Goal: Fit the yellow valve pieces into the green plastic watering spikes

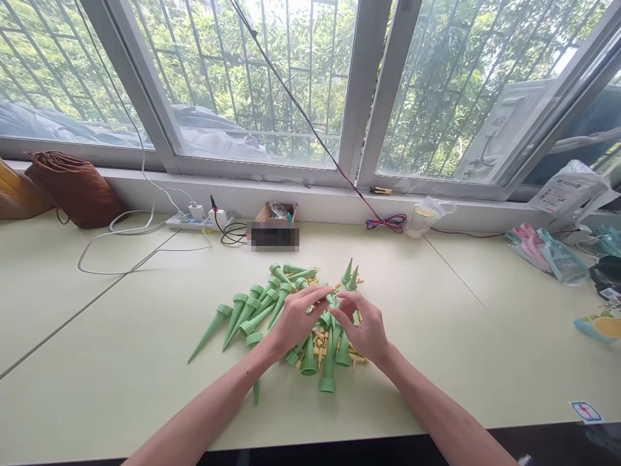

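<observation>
My left hand [299, 317] and my right hand [363, 321] meet over a heap of plastic parts. Between their fingertips is a pale green plastic watering spike [334, 300], held point down, with a small yellow part close to its top; the fingers partly cover it. Below and to the left lie many green cone-shaped spikes [237, 314], several with ridged caps. Small yellow valve pieces [319, 343] are scattered under and between them. Two green cones [353, 277] stand point up just behind my right hand.
A power strip [189, 222] with white cables and a small open cardboard box [276, 212] stand along the window sill. A brown bag [75, 188] is at the left. Coiled wire [387, 223], a plastic cup [421, 219] and bagged items [548, 252] lie back right.
</observation>
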The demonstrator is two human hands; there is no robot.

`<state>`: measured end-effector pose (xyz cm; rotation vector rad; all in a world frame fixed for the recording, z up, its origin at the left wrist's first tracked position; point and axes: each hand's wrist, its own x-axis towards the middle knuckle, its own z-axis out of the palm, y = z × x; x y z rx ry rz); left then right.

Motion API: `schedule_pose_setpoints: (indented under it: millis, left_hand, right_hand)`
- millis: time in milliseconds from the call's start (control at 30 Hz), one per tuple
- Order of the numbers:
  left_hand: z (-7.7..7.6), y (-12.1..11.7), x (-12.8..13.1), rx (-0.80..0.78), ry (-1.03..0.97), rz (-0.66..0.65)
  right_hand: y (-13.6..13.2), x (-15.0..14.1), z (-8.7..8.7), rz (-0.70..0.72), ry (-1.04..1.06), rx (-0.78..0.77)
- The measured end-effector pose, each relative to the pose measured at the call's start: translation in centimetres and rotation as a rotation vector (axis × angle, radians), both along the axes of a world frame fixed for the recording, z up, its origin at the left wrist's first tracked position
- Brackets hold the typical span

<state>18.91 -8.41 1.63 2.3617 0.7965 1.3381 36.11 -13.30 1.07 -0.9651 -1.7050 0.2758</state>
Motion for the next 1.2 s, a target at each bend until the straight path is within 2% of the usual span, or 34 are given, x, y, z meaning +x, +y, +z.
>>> schedule_pose_setpoints:
  millis: [233, 467, 567, 667, 800, 967, 1200]
  left_hand:
    - [-0.6, -0.1, 0.1, 0.066, 0.039, -0.051]
    - [-0.2, -0.5, 0.1, 0.076, 0.085, -0.094]
    - [-0.1, -0.5, 0.1, 0.135, 0.04, -0.072]
    - [-0.2, -0.5, 0.1, 0.177, -0.016, -0.042]
    - [-0.2, -0.4, 0.1, 0.179, -0.046, -0.038]
    - [-0.1, -0.4, 0.2, 0.155, -0.033, -0.051]
    - [0.1, -0.2, 0.3, 0.043, -0.124, -0.003]
  right_hand:
    - [0.0, -0.1, 0.0, 0.002, -0.056, 0.039]
    - [0.1, 0.1, 0.1, -0.034, -0.064, 0.082]
    - [0.3, 1.0, 0.6, -0.11, -0.028, 0.132]
    - [1.0, 2.5, 0.9, -0.257, 0.039, 0.182]
    - [2.3, 4.7, 0.5, -0.408, 0.059, 0.105]
    - [3.4, 5.8, -0.4, -0.36, -0.035, -0.055]
    - [3.7, 6.0, -0.9, -0.314, -0.123, -0.136]
